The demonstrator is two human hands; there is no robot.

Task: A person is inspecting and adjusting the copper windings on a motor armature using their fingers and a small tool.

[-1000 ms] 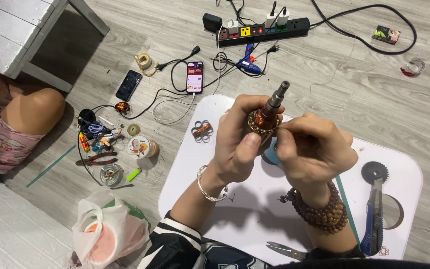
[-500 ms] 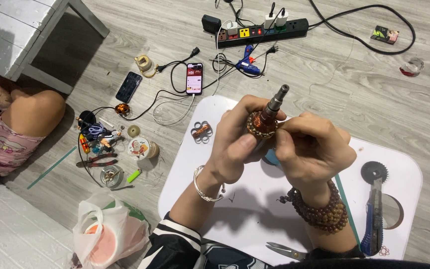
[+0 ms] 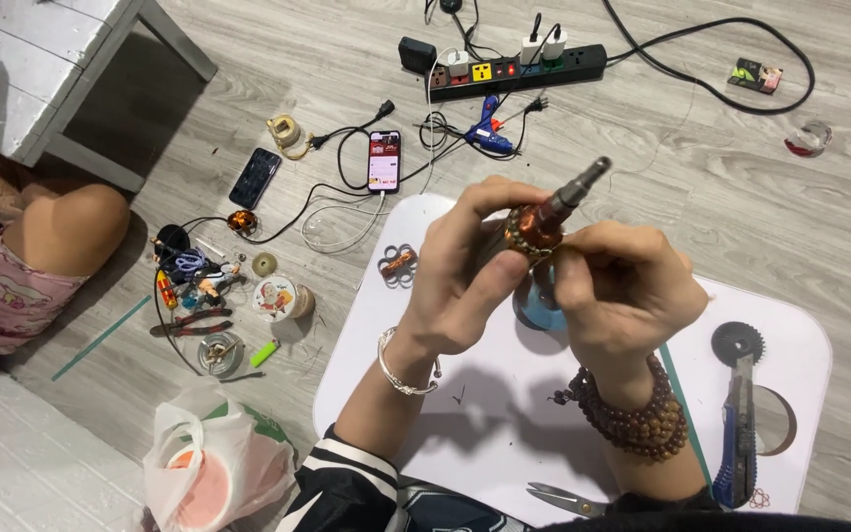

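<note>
Grey plank floor, low white desk [image 3: 800, 340]; left hand [image 3: 465, 271] and right hand [image 3: 622, 291] both clamp the copper-wound motor armature [image 3: 536, 227], raised for close view; blue utility knife [image 3: 741, 433] right of the right hand.

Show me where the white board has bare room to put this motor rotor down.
Bare patch: the white board between the left hand, the scissors and the small copper coil. Crowded: its right edge, with the blue utility knife and black toothed wheel.
</note>
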